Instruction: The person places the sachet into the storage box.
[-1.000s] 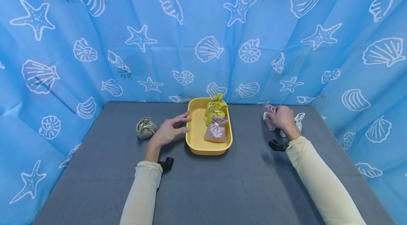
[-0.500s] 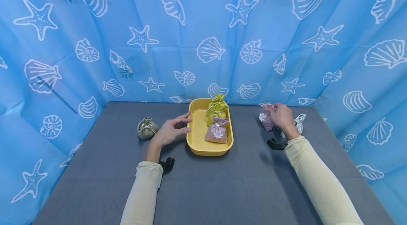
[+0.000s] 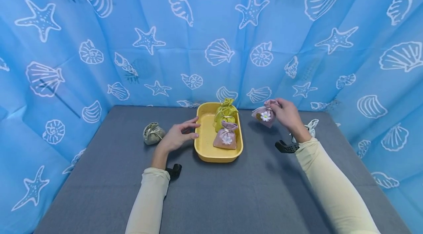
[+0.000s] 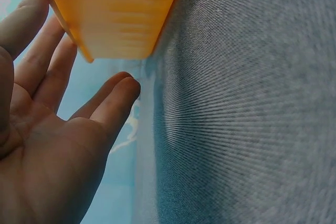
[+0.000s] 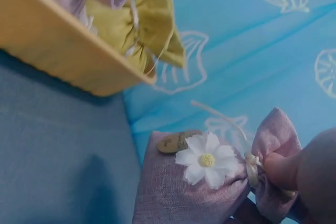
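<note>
My right hand [image 3: 288,115] pinches the gathered neck of a pink drawstring pouch [image 3: 267,115] and holds it above the table, right of the yellow tray [image 3: 202,146]. In the right wrist view the pouch [image 5: 194,192] shows a white cloth flower and a small brown tag. My left hand [image 3: 176,137] touches the tray's left rim with its fingers extended and apart; the left wrist view shows the hand [image 4: 58,124] at the tray's edge. Inside the tray stand yellow-green pouches [image 3: 226,114] and another pink pouch [image 3: 226,136] with a white flower.
An olive-grey pouch [image 3: 153,133] lies left of my left hand. A whitish pouch [image 3: 312,127] sits partly hidden behind my right wrist. A blue shell-patterned curtain [image 3: 218,76] borders the grey table [image 3: 218,193] at the back and both sides.
My right hand has lifted the pink pouch and carried it left, toward the tray, away from the whitish pouch. The left hand has stayed by the tray's rim.
</note>
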A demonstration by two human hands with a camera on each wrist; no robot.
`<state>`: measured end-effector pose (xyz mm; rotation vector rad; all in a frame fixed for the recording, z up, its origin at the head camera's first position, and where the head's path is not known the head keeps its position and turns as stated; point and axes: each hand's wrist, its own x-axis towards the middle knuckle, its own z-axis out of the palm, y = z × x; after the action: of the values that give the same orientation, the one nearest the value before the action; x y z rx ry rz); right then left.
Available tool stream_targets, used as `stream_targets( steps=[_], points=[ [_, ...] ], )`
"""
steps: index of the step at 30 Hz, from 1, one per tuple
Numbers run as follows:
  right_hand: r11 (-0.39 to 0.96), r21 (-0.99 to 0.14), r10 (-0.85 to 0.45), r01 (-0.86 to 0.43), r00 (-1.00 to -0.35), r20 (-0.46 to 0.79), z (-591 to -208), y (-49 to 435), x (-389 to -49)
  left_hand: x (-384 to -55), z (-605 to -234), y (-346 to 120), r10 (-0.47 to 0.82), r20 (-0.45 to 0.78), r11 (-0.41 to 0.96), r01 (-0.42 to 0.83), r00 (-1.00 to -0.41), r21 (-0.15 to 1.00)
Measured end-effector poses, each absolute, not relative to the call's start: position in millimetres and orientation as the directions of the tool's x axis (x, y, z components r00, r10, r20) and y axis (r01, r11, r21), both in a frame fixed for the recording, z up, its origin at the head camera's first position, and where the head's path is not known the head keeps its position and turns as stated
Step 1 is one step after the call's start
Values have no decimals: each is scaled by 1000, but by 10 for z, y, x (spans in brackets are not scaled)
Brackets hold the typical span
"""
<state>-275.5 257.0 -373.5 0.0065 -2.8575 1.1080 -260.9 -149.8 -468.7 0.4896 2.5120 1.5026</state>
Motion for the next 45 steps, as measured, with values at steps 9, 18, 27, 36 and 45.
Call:
stream_targets(
  steps=[9,18,27,36,45],
  points=[
    [708,-693,-25,-138,-985,171,-3540,2386,-2752,-2609,-4674,-1502,370,14,442,189,-929,877],
    [652,-732,-74,-196,-978,196,-3342,1985,-2841,-2621,-4668,-1518,370,8,448,186,-929,875],
    [611,-743,-192,-273,-962,196,-3179,1540,-3001,-2620,-4681,-1510,362,-8,431,160,-932,888],
    [632,-695,-290,-341,-937,196,-3161,1223,-3134,-2616,-4654,-1520,367,-6,418,159,-930,895],
    [641,-678,-323,-359,-928,185,-3234,968,-3251,-2613,-4659,-1516,372,-1,416,166,-928,894]
  ],
)
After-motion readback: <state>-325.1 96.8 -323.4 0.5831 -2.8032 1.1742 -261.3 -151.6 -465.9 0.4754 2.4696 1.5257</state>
